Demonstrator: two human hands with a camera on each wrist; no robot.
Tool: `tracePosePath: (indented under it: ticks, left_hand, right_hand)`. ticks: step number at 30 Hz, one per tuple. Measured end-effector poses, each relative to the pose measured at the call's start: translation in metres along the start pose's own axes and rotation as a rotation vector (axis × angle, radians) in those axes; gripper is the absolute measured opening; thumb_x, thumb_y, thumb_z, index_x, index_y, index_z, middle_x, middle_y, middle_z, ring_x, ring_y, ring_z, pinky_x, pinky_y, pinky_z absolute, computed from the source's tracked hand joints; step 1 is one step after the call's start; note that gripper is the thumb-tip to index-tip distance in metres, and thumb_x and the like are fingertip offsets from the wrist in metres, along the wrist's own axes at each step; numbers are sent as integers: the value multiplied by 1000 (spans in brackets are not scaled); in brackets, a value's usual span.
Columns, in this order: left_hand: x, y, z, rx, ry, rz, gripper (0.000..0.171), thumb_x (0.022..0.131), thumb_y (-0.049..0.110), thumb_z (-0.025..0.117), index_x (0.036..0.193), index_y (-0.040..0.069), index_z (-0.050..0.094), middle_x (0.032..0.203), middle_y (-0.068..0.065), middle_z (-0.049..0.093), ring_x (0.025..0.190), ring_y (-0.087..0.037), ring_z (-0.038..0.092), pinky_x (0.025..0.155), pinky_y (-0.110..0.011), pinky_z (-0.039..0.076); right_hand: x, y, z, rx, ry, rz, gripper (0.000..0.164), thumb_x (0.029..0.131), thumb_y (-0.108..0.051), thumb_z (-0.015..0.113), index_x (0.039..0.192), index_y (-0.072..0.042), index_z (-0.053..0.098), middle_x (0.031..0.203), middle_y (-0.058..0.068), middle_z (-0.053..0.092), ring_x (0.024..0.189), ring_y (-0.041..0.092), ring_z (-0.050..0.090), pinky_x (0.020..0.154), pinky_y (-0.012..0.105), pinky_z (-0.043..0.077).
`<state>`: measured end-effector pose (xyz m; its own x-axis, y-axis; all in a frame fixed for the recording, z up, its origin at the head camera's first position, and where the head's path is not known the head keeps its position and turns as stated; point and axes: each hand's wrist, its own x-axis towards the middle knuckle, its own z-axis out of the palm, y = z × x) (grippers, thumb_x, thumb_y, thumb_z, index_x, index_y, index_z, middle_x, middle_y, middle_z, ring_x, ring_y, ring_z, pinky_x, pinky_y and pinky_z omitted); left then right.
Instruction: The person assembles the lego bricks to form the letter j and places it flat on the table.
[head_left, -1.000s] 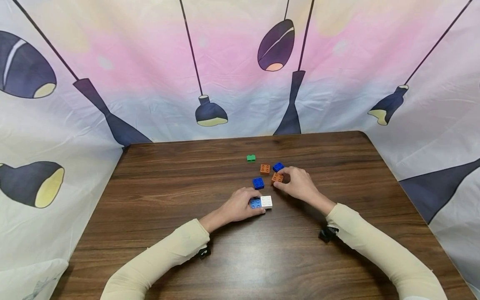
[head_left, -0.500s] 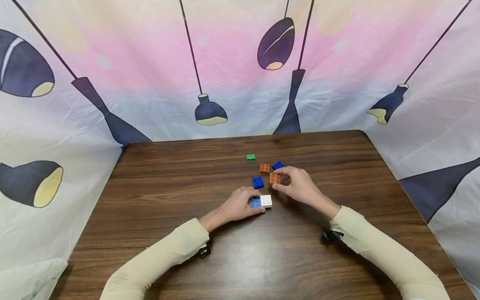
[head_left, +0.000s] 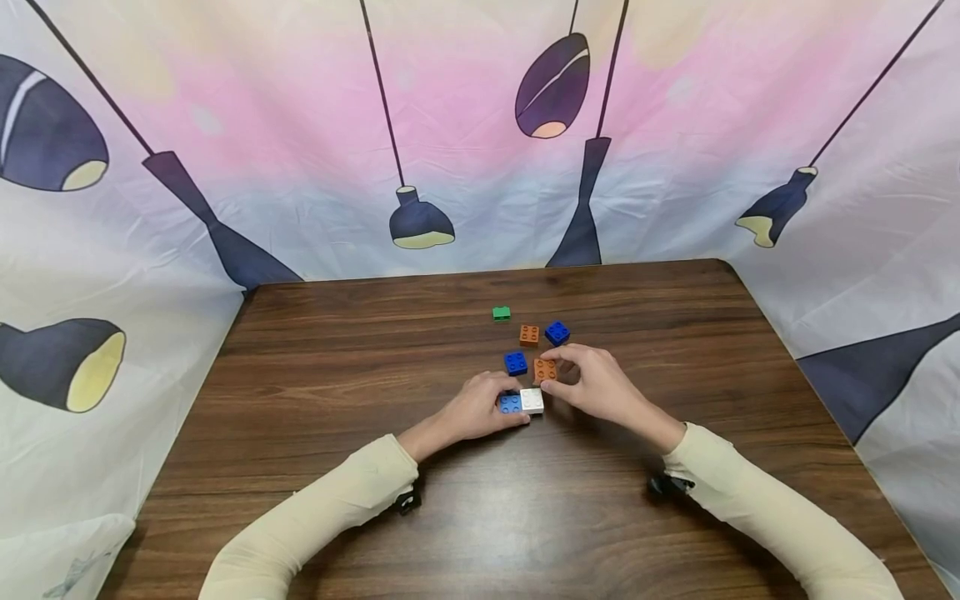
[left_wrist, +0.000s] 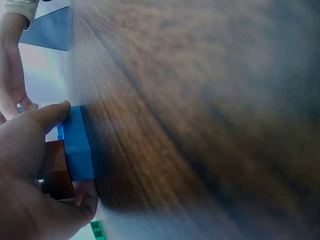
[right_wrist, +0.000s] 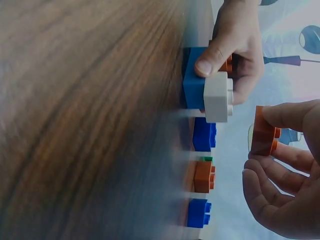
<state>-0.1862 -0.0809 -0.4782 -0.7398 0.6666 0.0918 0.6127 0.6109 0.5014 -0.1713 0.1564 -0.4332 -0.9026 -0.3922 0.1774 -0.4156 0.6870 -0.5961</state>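
My left hand grips a light blue brick low at the tabletop, thumb and fingers on opposite sides. A white brick sits on top of its right end. In the left wrist view, an orange-brown brick shows on the blue one, close to the palm; the hand covers it from above. My right hand pinches another orange brick between thumb and fingers, studs up, just behind and right of the white one. The right wrist view has this orange brick raised off the table.
Behind the hands, a dark blue brick, an orange brick, a second dark blue brick and a small green brick lie on the wooden table. A printed cloth hangs around the table's back and sides.
My right hand has drawn the orange brick left and toward me, closer to the white brick, uncovering the dark blue brick behind. My left hand stays in place, gripping the blue brick.
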Motion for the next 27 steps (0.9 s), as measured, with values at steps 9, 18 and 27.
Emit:
tracePosePath:
  ticks: [9,18,27]
  left_hand:
    - [0,-1,0,-5,0,0,35,90,37,79,111,11,72,101,-1,70,84,-11,57,72,-30,45]
    - [0,0,-1,4,-9,-9,36,90,39,79,111,11,71,101,-1,69,84,-11,56,70,-30,44]
    - [0,-1,0,-15,7,7,36,89,36,80,113,11,72,97,0,68,79,-10,54,67,-27,43]
  right_hand:
    - [-4,-4,10,-9,-31,-53,41,88,-25,83,125,-10,72,115,3,72,92,15,66,75,35,55]
    - [-7,-5,16,19,-56,-59,40,88,-24,83,124,-12,72,112,1,72,91,14,67,75,33,54]
    - [-8,-7,19,23,-87,-69,39,89,-23,82,124,-10,72,115,4,72,87,15,67,71,29,52]
